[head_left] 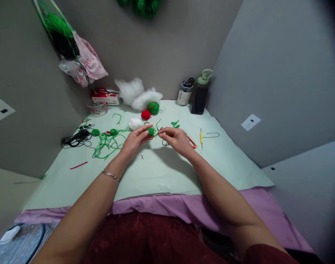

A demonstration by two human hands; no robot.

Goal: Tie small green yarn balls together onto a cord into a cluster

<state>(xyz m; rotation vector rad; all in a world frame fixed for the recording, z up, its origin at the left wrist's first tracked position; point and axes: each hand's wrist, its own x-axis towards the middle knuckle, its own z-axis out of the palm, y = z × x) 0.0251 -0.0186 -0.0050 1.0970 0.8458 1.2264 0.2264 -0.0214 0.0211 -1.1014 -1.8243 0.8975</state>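
Observation:
My left hand (133, 141) pinches a small green crocheted piece (150, 130) above the pale green table cover (156, 172). My right hand (176, 140) is closed in a pinch on a green yarn strand (157, 134) that runs from that piece. The two hands are close together over the middle of the table. An orange-handled tool (191, 141) lies just behind my right hand. A tangle of loose green yarn (107, 143) lies to the left of my left hand.
White stuffing (137, 94), a red ball (146, 114) and a green yarn ball (153, 107) sit at the back. A dark bottle (200, 93) and a jar (185, 92) stand back right. A yellow hook (201, 138) lies right. Black cord (75, 139) lies left.

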